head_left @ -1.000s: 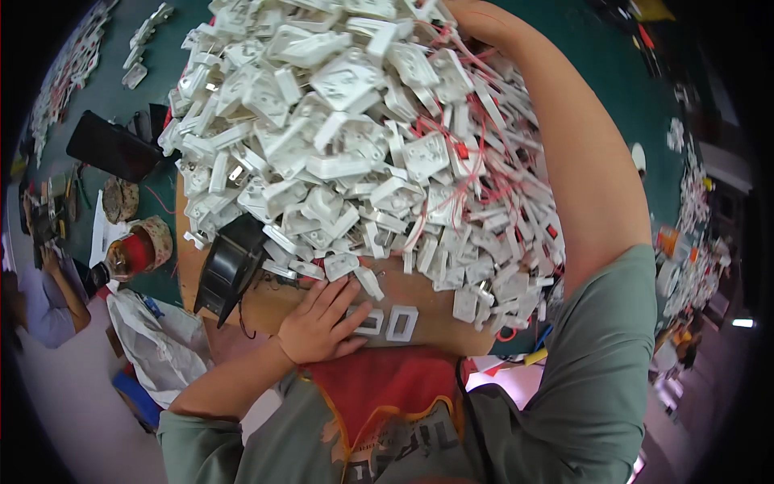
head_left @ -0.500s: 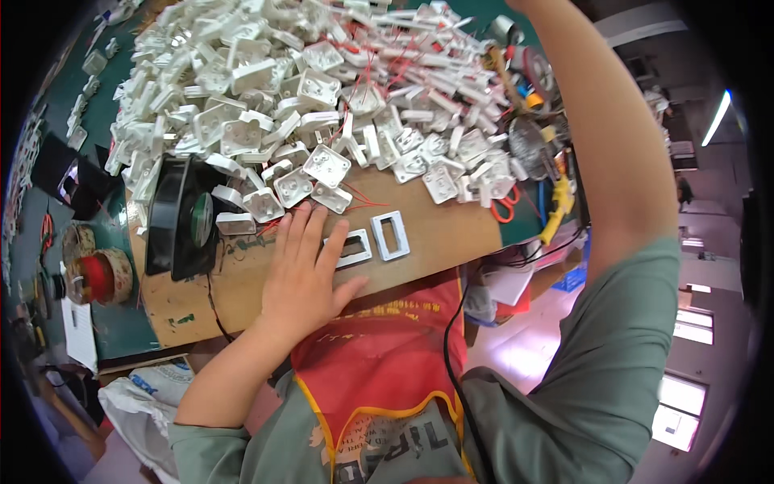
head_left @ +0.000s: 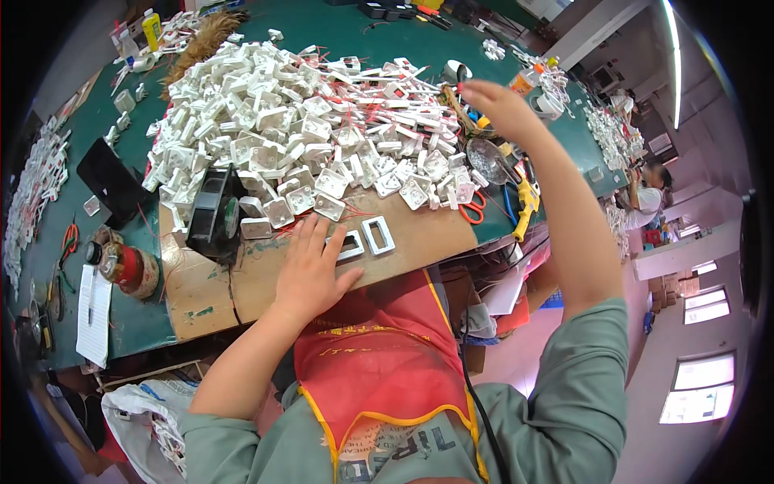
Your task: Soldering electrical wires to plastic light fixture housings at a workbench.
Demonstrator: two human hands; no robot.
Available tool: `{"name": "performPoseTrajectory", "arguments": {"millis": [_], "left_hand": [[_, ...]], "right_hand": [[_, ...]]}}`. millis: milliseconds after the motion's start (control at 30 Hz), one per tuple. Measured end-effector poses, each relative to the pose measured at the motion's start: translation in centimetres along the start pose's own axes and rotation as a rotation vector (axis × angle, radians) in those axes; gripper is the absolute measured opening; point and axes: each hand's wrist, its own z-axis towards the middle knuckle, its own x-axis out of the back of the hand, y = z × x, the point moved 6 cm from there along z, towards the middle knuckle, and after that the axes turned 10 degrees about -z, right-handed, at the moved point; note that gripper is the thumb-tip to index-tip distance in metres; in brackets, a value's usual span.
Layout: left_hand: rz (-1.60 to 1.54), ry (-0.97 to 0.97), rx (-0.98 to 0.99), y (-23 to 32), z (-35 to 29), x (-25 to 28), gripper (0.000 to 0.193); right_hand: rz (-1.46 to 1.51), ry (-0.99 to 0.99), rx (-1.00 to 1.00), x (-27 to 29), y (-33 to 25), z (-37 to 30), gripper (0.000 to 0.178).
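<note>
My left hand [head_left: 310,270] lies flat on the brown board [head_left: 427,230], fingers stretched out. Its fingertips reach the near edge of the white plastic housings, and a white rectangular frame [head_left: 350,246] is partly beside and behind its fingers. A second white frame [head_left: 377,235] lies just right of that one. Raised at the upper right, my right hand [head_left: 501,106] is over the tool holder at the right end of the pile. Its fingers are drawn together at a slim dark handle [head_left: 461,74] with a red part; the grip is partly hidden.
A big heap of white housings [head_left: 274,121] with red wires covers the middle. A black fan [head_left: 214,214] stands left of my left hand. Red-handled scissors [head_left: 473,208] and a yellow glue gun [head_left: 527,202] lie right. Left are a reel [head_left: 129,270] and notepad [head_left: 94,315].
The view has tilted up, showing more of the far table. My right hand, mostly beyond the upper edge before, is now in sight. My left hand stays flat on the board.
</note>
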Motion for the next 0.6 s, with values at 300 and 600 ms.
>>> {"name": "performPoseTrajectory", "arguments": {"millis": [300, 600], "left_hand": [[-0.014, 0.04, -0.01, -0.3, 0.3, 0.5, 0.07], [-0.077, 0.014, 0.017, -0.2, 0.7, 0.9, 0.069]], "right_hand": [[0.138, 0.043, -0.052, -5.1, -0.4, -2.2, 0.04], [0.176, 0.12, 0.134, -8.0, -2.8, 6.0, 0.028]]}}
